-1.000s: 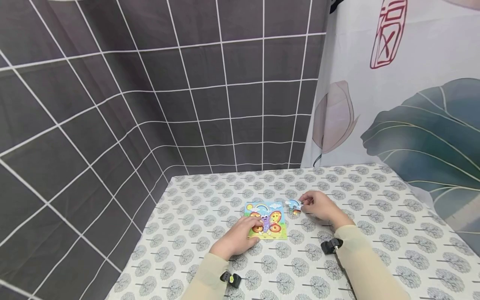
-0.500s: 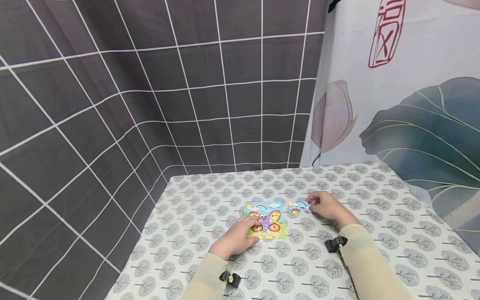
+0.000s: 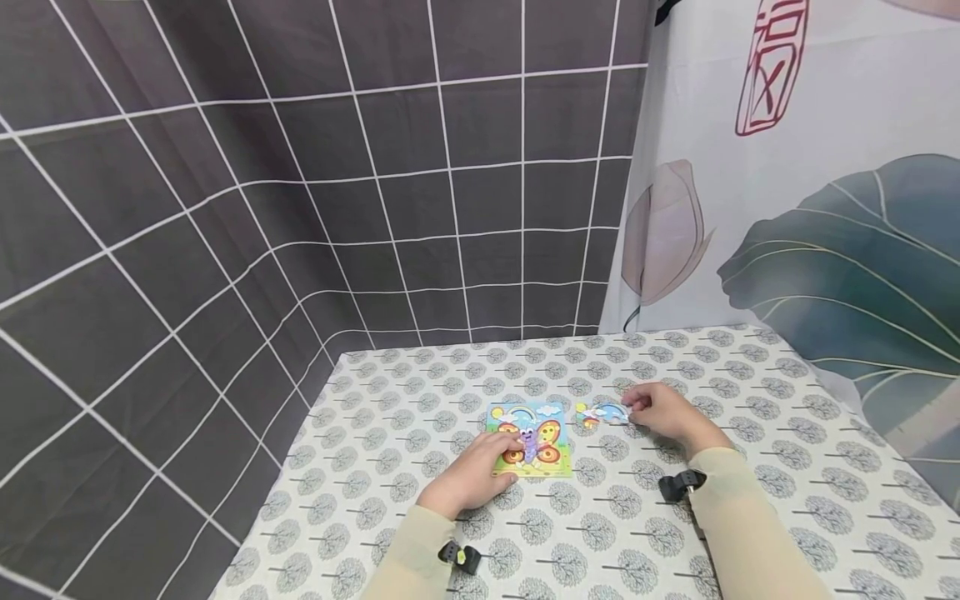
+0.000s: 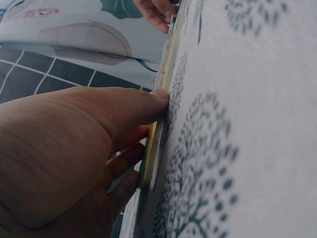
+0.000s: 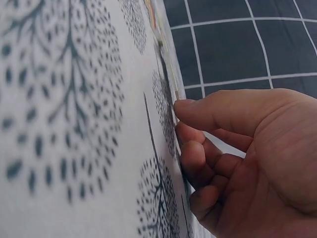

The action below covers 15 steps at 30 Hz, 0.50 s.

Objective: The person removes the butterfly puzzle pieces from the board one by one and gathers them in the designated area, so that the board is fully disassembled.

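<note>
Butterfly puzzle (image 3: 543, 440), head view: lies flat on the tree-print cloth (image 3: 420, 392), near-left part covered by the left hand (image 3: 472, 473). Left fingers extended over its face, relaxed; thumb by its near edge. Looks like steadying rather than gripping. To its right, with a narrow gap of cloth between, lie the loose pieces (image 3: 615, 412), showing a sun, cloud and rainbow; number of pieces too small to tell. Right hand (image 3: 663, 412) at their right end, thumb and forefinger drawn together.

Step in hand (judged): setting out the top of the scene beside the puzzle. Sun and rainbow repeat its upper part, so it probably serves as the pattern.

Left wrist view: puzzle seen edge-on, low against the cloth. Thumb straight, its tip at the edge; the other fingers lie loosely on the far side, slightly apart. Right hand shows at the top of the view.

Right wrist view: thumb tip and forefinger pinch the pale end of the loose pieces, other fingers curled in. Whether that end is raised: cannot tell.

Next move calls for (judged): squaring the joining edges so the rainbow runs unbroken, pressing flat, then releasing without a sideways nudge.
</note>
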Each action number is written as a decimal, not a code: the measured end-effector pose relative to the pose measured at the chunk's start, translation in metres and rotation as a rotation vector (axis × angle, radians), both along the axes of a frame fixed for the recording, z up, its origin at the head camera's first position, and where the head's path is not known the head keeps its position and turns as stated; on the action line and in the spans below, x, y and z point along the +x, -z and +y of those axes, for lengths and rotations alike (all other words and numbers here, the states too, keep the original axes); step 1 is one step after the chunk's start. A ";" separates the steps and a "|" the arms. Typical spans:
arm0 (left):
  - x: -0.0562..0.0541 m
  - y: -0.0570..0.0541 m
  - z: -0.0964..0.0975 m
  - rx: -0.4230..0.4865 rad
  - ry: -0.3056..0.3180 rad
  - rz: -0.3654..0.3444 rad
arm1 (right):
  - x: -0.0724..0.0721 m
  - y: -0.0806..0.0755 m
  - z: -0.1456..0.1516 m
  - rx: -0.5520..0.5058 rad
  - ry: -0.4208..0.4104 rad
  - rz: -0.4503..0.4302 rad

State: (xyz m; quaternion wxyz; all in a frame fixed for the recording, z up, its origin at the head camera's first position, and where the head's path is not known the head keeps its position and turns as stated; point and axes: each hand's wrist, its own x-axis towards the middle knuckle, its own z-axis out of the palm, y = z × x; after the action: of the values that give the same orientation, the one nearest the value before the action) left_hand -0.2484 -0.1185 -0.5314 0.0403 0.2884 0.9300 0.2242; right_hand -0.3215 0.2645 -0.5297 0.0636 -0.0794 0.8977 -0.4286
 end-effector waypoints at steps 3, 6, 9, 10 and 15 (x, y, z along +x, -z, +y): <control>0.000 -0.001 0.000 0.004 0.001 0.000 | 0.001 -0.001 0.001 -0.027 0.017 -0.028; 0.000 -0.001 0.000 0.008 0.001 -0.001 | 0.002 -0.001 0.002 -0.034 0.023 -0.043; 0.000 -0.001 0.001 0.014 -0.002 -0.008 | 0.002 -0.001 0.003 -0.029 0.027 -0.041; 0.000 -0.001 0.001 0.016 -0.002 -0.010 | 0.002 -0.001 0.003 -0.025 0.022 -0.036; 0.001 -0.002 0.000 0.020 -0.003 -0.026 | 0.002 -0.001 0.003 -0.024 0.038 -0.035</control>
State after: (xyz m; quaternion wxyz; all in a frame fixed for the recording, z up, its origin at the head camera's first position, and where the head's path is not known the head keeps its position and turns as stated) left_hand -0.2475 -0.1185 -0.5297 0.0493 0.2845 0.9276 0.2372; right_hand -0.3197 0.2672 -0.5291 0.0702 -0.0556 0.8925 -0.4420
